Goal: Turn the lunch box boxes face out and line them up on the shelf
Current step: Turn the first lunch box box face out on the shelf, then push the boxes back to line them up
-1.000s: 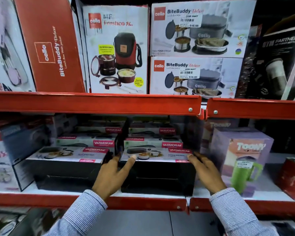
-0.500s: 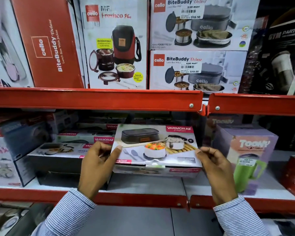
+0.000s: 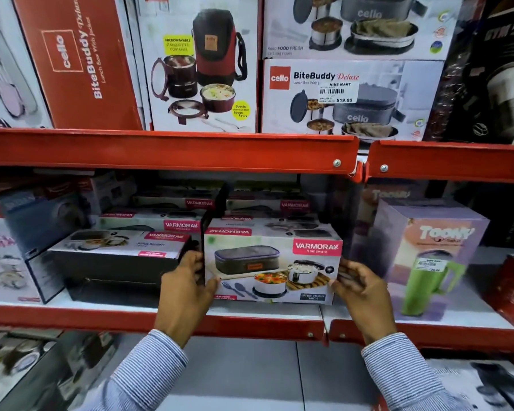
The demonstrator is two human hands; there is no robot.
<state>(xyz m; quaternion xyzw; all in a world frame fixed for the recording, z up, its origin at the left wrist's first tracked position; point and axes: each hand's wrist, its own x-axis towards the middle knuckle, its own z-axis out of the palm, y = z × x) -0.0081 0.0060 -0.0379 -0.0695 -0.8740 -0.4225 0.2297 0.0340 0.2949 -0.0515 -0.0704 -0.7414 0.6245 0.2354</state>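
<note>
On the shelf | Varmora box face out | left hand, right hand gripping its ends

Glossy printed cardboard on the white Varmora lunch box box. Smooth painted red metal along the shelf edge, with shiny steel screws. Striped woven cloth sleeves.

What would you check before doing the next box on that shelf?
1. Varmora box shows its picture side outward: ok.
2. It sits flat on the shelf: cannot tell, its bottom edge is partly hidden.
3. Left hand and right hand are at its ends: ok.
4. Neighbouring box on the left faces out: not ok, dark side forward.
5. Fronts of the two boxes lined up: cannot tell.
</note>
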